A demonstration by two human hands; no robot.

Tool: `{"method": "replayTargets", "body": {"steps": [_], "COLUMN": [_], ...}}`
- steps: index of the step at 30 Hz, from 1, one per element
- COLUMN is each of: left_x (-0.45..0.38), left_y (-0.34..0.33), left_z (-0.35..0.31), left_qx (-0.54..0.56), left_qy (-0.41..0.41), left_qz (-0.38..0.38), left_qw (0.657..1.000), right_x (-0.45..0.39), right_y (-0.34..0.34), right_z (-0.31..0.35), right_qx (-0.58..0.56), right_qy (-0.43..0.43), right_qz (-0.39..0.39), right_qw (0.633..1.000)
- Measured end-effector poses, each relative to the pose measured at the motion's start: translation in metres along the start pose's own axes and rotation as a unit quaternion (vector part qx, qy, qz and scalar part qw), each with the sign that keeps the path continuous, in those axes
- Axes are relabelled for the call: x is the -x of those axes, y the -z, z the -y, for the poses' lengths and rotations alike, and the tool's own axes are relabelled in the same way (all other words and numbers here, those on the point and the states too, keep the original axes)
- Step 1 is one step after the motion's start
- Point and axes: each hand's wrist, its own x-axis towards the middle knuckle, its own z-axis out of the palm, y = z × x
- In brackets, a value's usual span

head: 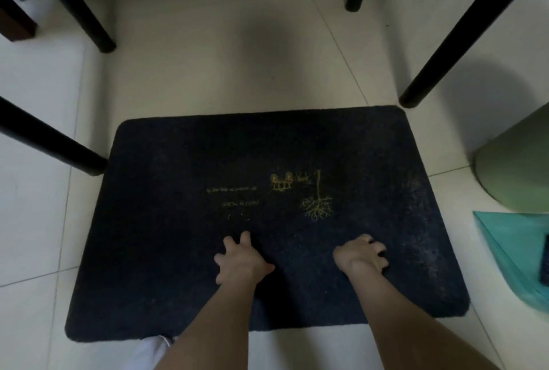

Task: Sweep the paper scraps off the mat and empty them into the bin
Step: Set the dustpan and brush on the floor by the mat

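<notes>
Pressing on the mat (166, 221), the left hand (239, 261) lies spread with fingers splayed and holds nothing, while the right hand (363, 255) rests on it with fingers curled under, gripping nothing that I can make out. No scraps show on the mat, so any left may be too small to see. The green bin (517, 167) stands well right of the right hand, the teal dustpan (505, 253) nearer; tugging the mat could flick unseen scraps onto the floor (208, 72).

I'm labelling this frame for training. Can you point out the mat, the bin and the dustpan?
mat (166, 221): head view, bare dark pile left of the gold print.
bin (517, 167): head view, pale green side wall, at the right edge.
dustpan (505, 248): head view, teal tray surface, below the bin.
</notes>
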Motion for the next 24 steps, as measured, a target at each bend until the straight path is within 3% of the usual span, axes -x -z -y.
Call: {"method": "replayTargets", "body": {"steps": [14,24], "left_x": [0.004,0.006], "left_y": [-0.02,-0.02], "left_z": [-0.013,-0.016], "left_qx": [-0.018,-0.022], "left_qy": [-0.014,-0.013], "left_qz": [-0.055,-0.052], "left_qw": [0.998,0.998], "right_x": [-0.027,-0.029], "right_y": [0.022,0.02], "right_z": [0.017,0.015], "right_qx": [0.043,0.049], "right_qy": [0.043,0.044], "right_qz": [-0.023,-0.035], "right_qw": [0.998,0.997]}}
